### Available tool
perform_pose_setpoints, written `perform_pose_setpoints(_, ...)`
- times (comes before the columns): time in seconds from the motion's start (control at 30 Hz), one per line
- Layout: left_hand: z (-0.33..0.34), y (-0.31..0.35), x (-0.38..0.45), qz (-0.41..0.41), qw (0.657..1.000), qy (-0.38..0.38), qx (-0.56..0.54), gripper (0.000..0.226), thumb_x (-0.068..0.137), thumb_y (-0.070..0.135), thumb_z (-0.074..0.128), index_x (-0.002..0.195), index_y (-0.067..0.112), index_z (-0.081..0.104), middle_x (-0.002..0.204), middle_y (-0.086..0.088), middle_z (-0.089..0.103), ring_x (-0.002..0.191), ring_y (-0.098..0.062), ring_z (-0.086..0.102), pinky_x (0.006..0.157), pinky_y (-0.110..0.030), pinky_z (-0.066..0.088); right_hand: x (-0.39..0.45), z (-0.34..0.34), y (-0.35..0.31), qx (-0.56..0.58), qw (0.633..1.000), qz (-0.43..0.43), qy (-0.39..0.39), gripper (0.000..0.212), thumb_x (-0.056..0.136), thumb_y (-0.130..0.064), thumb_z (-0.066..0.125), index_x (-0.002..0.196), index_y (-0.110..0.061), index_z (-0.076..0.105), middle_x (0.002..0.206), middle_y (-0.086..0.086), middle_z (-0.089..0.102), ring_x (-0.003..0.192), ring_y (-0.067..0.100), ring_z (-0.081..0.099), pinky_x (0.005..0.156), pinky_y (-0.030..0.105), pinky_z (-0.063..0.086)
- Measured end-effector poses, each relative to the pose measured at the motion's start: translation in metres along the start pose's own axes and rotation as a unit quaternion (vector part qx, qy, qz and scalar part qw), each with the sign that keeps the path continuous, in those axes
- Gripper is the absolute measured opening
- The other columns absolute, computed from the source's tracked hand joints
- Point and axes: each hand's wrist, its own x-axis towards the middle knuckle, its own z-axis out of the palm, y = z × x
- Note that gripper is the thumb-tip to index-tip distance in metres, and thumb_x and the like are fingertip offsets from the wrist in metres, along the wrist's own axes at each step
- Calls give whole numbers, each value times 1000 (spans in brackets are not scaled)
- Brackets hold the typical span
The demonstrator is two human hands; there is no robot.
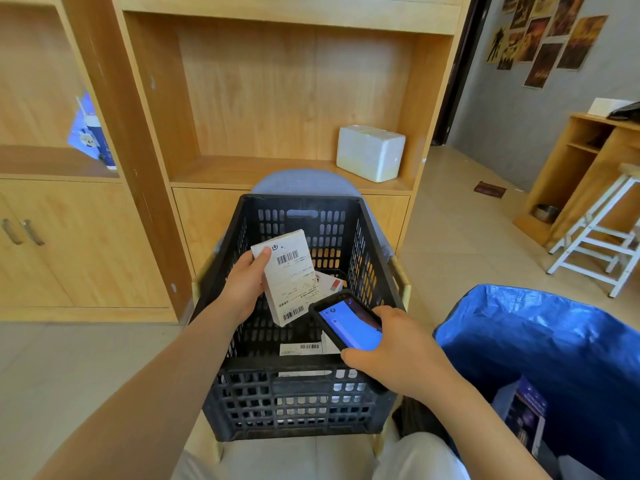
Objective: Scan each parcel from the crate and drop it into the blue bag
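My left hand (244,287) grips a white parcel (289,277) with barcode labels, held upright above the black plastic crate (294,400). My right hand (401,355) holds a black phone (348,322) with a blue screen, just below and right of the parcel's lower barcode. Inside the crate lie more parcels: a flat white one with a barcode (300,348) and one with a red patch (332,284). The blue bag (540,341) stands open to the right of the crate, with a dark box (526,415) inside it.
The crate rests on a chair with a grey-blue back (304,181) in front of a wooden shelf unit (242,98). A white foam box (370,152) sits on the shelf. A white stool (602,244) and a wooden desk (588,161) stand at the right.
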Motion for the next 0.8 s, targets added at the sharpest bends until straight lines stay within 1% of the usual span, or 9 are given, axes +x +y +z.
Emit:
perform_pose_setpoints(0.17,1,0,1,0,1000,-2,10,31,103,32,45,129,18,53,120,1,67,109,-15,62,89,-39,45,-1,-2,2,4,1000,-1,-3,57,69,-64,68,111,-30,50,103,-9,53,87,12,59,78,32,59)
perform_pose_setpoints(0.3,1,-2,4,4,999,-8,39,31,103,35,45,129,19,53,118,2,68,108,-17,63,92,-41,47,-4,-2,6,11,1000,0,1,56,70,-61,69,112,-29,51,106,-8,55,89,12,59,80,34,58)
perform_pose_setpoints(0.37,0,-5,4,13,996,-3,85,31,102,39,46,126,21,54,116,3,68,108,-18,64,91,-41,49,-7,-3,10,25,1000,5,4,55,70,-60,69,113,-30,51,106,-9,56,89,10,60,78,32,58)
perform_pose_setpoints(0.47,1,-10,0,56,977,4,205,28,100,41,49,120,23,54,114,5,65,105,-16,63,86,-38,52,-15,-7,18,47,999,15,14,54,71,-59,70,113,-32,50,106,-10,57,89,9,60,74,26,55)
perform_pose_setpoints(0.53,3,-11,-3,78,967,7,244,26,100,41,49,117,23,54,115,5,64,105,-15,62,89,-40,53,-22,-9,24,54,998,20,28,53,72,-59,71,111,-34,47,106,-12,57,89,7,58,70,23,52)
perform_pose_setpoints(0.6,7,-5,-7,92,964,14,248,26,99,41,49,116,22,55,114,4,64,104,-16,62,87,-39,52,-30,-11,32,59,997,25,43,52,72,-60,70,111,-35,47,104,-13,56,89,6,57,69,23,50)
perform_pose_setpoints(0.7,21,10,-16,119,964,29,236,29,100,43,47,113,20,59,108,4,65,100,-17,63,79,-33,49,-39,-16,48,74,995,41,55,55,69,-60,69,114,-36,49,101,-14,56,88,6,58,72,25,52)
perform_pose_setpoints(0.77,36,20,-25,137,967,25,212,30,100,43,46,113,19,59,107,4,66,98,-15,64,74,-28,48,-43,-22,61,78,993,57,63,55,66,-62,68,110,-35,50,99,-13,55,86,7,58,73,28,53)
perform_pose_setpoints(0.8,44,25,-28,142,970,21,195,30,100,43,46,114,20,59,107,4,67,98,-14,65,74,-28,48,-45,-25,68,76,993,64,66,55,64,-64,66,108,-35,51,97,-13,55,85,7,59,74,29,54)
